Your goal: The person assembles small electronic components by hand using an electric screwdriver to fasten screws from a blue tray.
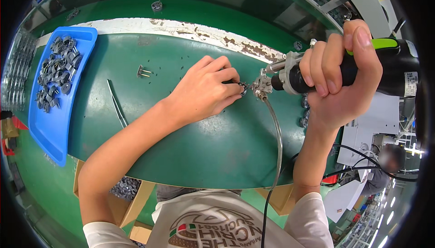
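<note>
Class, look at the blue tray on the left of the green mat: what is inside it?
The blue tray holds a heap of small grey metal parts in its far half; the near half shows bare blue floor. Whatever lies beneath the heap is covered.

View: a single head-worn fisheye camera, the left one of a pair.
Position: above the green work mat [195, 157], looking steeply down.
Facing: forward and down; the far white-edged end of the mat lies in the upper part of the frame, the wearer's white shirt [213, 221] at the lower edge.
Nearness: close; both forearms rise from the lower edge and fill the centre.
Distortion: straight edges bow toward the rim, corners are black.
Shared scene: only one view.
</note>
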Motion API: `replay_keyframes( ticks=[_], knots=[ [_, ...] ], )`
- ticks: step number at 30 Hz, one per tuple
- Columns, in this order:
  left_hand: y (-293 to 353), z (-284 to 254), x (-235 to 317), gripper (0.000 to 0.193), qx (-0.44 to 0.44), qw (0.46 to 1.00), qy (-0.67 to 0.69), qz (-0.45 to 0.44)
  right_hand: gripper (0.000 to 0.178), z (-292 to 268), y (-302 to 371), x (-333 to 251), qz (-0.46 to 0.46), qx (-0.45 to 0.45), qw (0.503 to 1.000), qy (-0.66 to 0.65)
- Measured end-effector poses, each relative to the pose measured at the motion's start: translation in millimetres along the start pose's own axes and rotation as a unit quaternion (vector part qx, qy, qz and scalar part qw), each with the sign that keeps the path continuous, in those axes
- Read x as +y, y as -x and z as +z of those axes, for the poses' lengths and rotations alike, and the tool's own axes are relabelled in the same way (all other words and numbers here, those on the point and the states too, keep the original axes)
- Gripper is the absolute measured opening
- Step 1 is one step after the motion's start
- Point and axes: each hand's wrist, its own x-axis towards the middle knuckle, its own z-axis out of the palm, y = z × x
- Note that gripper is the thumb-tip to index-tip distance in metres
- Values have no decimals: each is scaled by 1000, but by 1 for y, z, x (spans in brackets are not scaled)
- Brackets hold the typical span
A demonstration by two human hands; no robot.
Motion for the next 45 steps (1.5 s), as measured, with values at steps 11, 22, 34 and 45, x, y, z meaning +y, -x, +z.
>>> replay_keyframes(
  ticks=[11, 22, 34, 45],
  knots=[
    [-2, 1, 7, 15, -7, 1000, -23, -14, 28, 10, -1, 4, -14, 30, 996, 88],
    [5, 15, 13, 22, 12, 997, -40, -59, 21, -42, 4, -47, -106, -60, 989, -82],
    [2, 7, 11, 16, 3, 999, -22, -36, 27, -9, 4, -14, -17, 4, 1000, 16],
    [2, 8, 10, 15, 9, 999, -31, -26, 28, -7, 5, -2, -18, 10, 999, 34]
  ],
)
